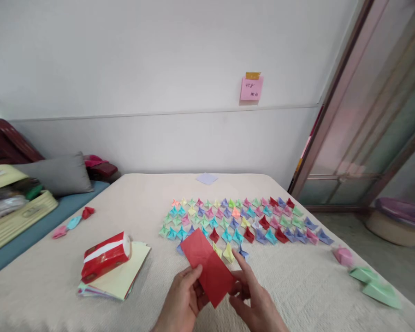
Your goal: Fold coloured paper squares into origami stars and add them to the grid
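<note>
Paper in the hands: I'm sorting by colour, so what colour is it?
The paper is red; head view.

The folded paper point(207, 265) is plain red. Little paper shapes point(242, 221) run pink, blue, green, yellow, purple and red over the cream bed point(297, 286).

Bed point(297, 286), cream textured cover. Centre: small folded paper pieces point(242, 221), many colours, in close rows. Near left: stack of paper sheets point(124, 276), red tissue pack point(105, 256) on top. Far edge: pale lilac sheet point(206, 178). Right edge: pink fold point(343, 256), green folds point(380, 290).
</note>
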### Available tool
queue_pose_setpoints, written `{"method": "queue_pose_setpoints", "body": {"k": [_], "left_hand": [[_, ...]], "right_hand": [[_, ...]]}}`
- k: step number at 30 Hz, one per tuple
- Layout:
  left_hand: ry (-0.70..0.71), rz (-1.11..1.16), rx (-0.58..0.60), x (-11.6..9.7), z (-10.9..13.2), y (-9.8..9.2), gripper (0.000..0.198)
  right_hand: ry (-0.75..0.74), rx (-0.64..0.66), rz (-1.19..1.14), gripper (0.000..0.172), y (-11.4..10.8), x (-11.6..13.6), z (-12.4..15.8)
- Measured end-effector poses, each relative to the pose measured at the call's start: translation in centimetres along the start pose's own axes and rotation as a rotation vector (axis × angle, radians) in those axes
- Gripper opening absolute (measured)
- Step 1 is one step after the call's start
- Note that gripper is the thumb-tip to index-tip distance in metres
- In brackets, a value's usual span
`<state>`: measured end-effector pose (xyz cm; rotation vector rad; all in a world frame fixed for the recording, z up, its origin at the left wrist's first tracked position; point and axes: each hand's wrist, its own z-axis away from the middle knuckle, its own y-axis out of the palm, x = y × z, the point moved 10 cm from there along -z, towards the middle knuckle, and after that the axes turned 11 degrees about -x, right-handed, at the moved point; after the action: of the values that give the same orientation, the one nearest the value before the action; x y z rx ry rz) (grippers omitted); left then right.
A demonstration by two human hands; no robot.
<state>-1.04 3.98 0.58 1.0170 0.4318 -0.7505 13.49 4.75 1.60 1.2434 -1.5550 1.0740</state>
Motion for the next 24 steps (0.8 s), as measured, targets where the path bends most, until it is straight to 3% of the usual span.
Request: {"method": "queue_pose_setpoints", "body": {"k": [4, 9, 16, 24], "left_hand": [[0.049, -0.041, 0.024, -0.5, 0.4, 0.5, 0.019], [0.103, -0.112, -0.036, -0.8, 0.6, 0.1, 0.020], [0.049, -0.086, 0.036, -0.5, 0.9, 0.7, 0.018], [0.027, -0.226, -0.072, 0.5, 0.1, -0.9, 0.017]], "right_hand": [[-0.148, 0.083, -0.053, 0.081, 1.1, 1.8, 0.6], [-0.229, 0.212, 0.053, 0.048, 1.6, 3.8, 0.9], [-0.052, 0.138, 0.045, 0.019, 0.5, 2.7, 0.3], [0.157, -0.006, -0.158, 0.007, -0.8, 2.1, -0.2]]}}
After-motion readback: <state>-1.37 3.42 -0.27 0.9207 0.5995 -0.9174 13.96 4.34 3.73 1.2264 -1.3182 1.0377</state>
